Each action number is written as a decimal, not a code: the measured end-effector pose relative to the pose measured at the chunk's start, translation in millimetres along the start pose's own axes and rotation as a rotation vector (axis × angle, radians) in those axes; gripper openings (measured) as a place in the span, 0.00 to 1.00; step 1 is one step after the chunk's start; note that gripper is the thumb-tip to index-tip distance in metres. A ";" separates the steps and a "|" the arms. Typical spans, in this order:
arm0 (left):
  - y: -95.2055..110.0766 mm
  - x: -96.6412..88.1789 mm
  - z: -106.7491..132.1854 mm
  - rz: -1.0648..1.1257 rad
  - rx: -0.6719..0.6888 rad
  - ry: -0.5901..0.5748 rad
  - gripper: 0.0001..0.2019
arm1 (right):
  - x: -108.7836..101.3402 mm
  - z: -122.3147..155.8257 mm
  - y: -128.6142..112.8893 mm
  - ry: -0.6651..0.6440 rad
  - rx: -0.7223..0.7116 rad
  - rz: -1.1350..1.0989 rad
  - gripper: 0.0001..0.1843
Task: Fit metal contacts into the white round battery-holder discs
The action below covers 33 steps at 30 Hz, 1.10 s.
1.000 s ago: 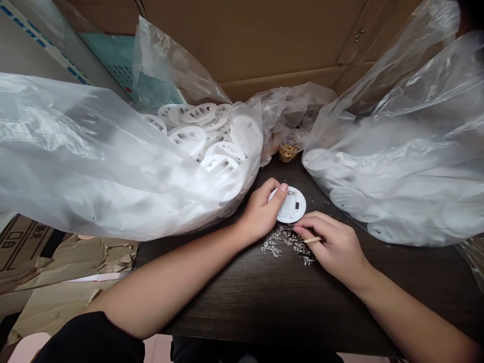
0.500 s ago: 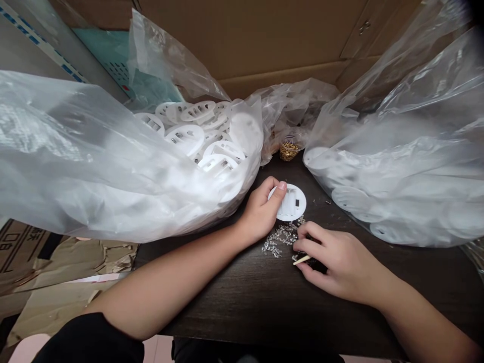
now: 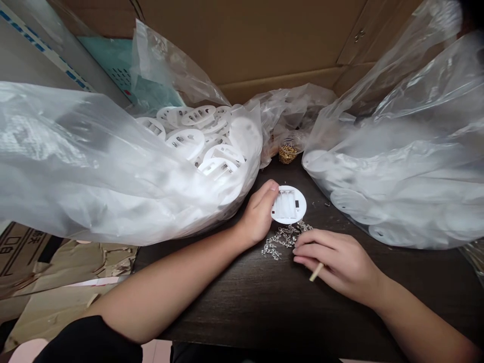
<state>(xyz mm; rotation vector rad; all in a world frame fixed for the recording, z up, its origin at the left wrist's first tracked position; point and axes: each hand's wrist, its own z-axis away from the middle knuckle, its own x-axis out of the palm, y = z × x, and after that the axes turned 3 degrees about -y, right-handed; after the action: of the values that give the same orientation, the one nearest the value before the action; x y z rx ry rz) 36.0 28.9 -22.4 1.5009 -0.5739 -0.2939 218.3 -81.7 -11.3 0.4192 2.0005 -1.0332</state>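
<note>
A round white plastic disc (image 3: pixel 289 204) with a battery compartment lies on the dark wooden table (image 3: pixel 264 302). My left hand (image 3: pixel 259 214) grips its left edge, thumb on top. Just below the disc lies a small heap of silvery metal clips (image 3: pixel 283 238). My right hand (image 3: pixel 336 264) rests on the heap's right side with curled fingers and holds a thin wooden stick (image 3: pixel 316 272) that points down and left out of the fingers.
A large clear bag of white discs (image 3: pixel 196 146) lies at the left, another big clear bag (image 3: pixel 397 171) at the right. A small bag of golden metal parts (image 3: pixel 287 151) sits at the back. Cardboard walls stand behind; torn cardboard (image 3: pixel 56 272) lies left of the table.
My left thumb has slid off the disc's top to its left edge, uncovering the battery compartment. My right hand drew back toward me over the clips, and the stick now points downward.
</note>
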 end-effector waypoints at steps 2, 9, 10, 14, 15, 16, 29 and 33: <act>2.0 0.5 2.0 0.035 -0.033 -0.042 0.19 | -1.7 1.0 -0.5 0.136 0.019 -0.062 0.10; 6.5 4.0 6.1 0.002 -0.042 -0.095 0.20 | 1.0 0.1 -7.0 0.524 0.147 -0.229 0.19; 6.6 4.3 6.0 -0.014 -0.034 -0.098 0.21 | 1.6 -0.4 -7.0 0.551 0.155 -0.232 0.19; 7.3 4.2 4.3 -0.024 -0.065 -0.100 0.21 | 3.3 -1.3 -3.3 0.572 0.257 -0.205 0.15; 7.7 4.1 3.7 -0.021 -0.075 -0.100 0.21 | 3.9 -1.1 -1.8 0.582 0.305 -0.214 0.13; 8.2 4.0 3.1 -0.016 -0.084 -0.103 0.21 | 4.6 -0.8 -0.1 0.596 0.353 -0.230 0.12; 0.3 1.6 -5.4 0.042 -0.073 0.121 0.19 | -8.9 2.5 28.6 0.326 0.426 -0.008 0.07; 2.5 3.5 -6.7 0.025 -0.079 0.104 0.21 | -8.2 5.9 35.5 0.198 0.411 0.062 0.08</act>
<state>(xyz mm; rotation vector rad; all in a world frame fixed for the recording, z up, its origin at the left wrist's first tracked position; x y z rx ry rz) 42.0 32.9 -19.2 1.4230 -0.4927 -0.2154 247.7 -64.3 -25.0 0.8252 1.9254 -1.4133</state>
